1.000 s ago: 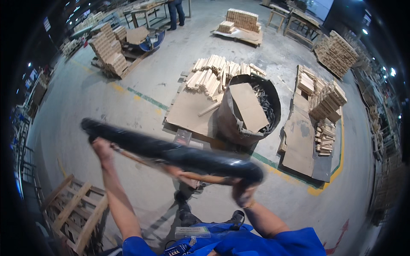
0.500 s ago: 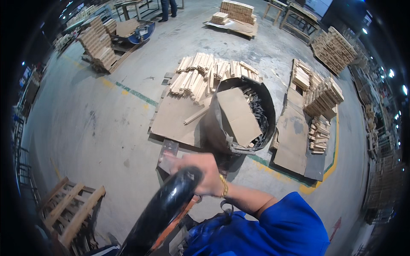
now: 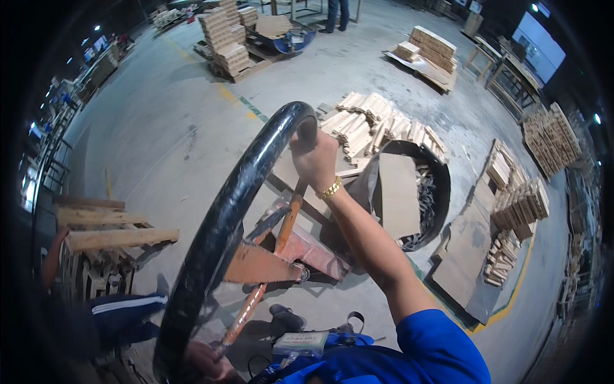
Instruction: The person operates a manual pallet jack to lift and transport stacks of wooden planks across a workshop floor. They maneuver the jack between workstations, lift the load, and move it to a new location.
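The black looped handle (image 3: 220,211) of a hand pallet truck rises in front of me at a slant. My right hand (image 3: 314,157), with a gold bracelet on the wrist, is closed round its upper end. Low down by the near end of the same handle is my left hand (image 3: 208,361), its fingers curled against it and partly hidden. Below the handle show the truck's orange frame (image 3: 262,264) and its red base (image 3: 313,256), scuffed and worn. The base stands beside a pallet topped with cardboard and wooden slats (image 3: 364,125).
Right of the slats stands a dark round bin (image 3: 441,185) holding a cardboard sheet and dark scraps. Further right, wood bundles (image 3: 521,208) lie on a cardboard-covered pallet. Wooden pallets (image 3: 121,240) are stacked at left, with a co-worker's arm (image 3: 52,259) beside them. Stacked wood (image 3: 224,38) stands far left.
The black handle has swung up and extends further forward, with my right hand on its upper end. The view has turned left, and a co-worker's arm and striped trouser leg now show.
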`<action>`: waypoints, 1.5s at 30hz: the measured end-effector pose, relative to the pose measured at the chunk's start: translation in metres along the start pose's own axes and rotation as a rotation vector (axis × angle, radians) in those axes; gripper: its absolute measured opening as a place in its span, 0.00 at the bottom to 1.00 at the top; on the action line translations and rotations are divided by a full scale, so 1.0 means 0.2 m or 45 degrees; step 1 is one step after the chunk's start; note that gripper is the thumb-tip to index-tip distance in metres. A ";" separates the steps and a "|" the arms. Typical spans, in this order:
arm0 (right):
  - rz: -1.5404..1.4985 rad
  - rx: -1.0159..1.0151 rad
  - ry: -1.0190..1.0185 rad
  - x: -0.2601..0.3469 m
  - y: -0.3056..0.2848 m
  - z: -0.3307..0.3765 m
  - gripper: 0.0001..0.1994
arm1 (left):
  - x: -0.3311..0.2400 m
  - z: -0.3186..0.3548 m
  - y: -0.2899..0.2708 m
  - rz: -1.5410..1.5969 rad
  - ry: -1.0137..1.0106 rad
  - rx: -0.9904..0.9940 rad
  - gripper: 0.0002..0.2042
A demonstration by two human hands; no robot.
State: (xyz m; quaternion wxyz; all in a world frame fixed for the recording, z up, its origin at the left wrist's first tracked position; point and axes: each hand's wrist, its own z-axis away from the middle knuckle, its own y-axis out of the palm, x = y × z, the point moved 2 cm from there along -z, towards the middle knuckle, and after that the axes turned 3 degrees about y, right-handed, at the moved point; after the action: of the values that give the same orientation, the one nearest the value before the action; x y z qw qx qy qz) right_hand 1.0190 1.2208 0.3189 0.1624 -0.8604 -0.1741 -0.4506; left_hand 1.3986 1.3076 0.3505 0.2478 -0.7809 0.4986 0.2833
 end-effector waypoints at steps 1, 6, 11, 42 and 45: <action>0.023 0.011 0.001 0.01 0.04 0.00 0.05 | 0.00 -0.02 0.01 -0.013 0.016 0.003 0.06; 0.074 -0.050 -0.028 0.03 0.13 -0.02 0.09 | 0.01 -0.13 0.10 -0.112 0.102 -0.056 0.09; 0.109 -0.116 -0.071 0.02 0.14 -0.08 0.09 | 0.13 -0.23 0.14 0.090 -0.028 0.052 0.10; 0.016 -0.425 -0.264 -0.22 2.05 -0.83 0.22 | 2.52 -2.76 2.06 -0.069 0.226 0.114 0.16; 0.037 -0.465 -0.219 -0.26 2.15 -0.82 0.22 | 2.71 -2.82 2.34 -0.116 0.163 0.253 0.15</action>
State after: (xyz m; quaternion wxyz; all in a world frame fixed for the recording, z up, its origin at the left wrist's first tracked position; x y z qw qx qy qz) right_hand 1.0651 0.7605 0.3121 -0.0055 -0.9133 -0.0903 -0.3970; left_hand 1.2632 0.4062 0.3317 0.3042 -0.7907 0.5031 0.1705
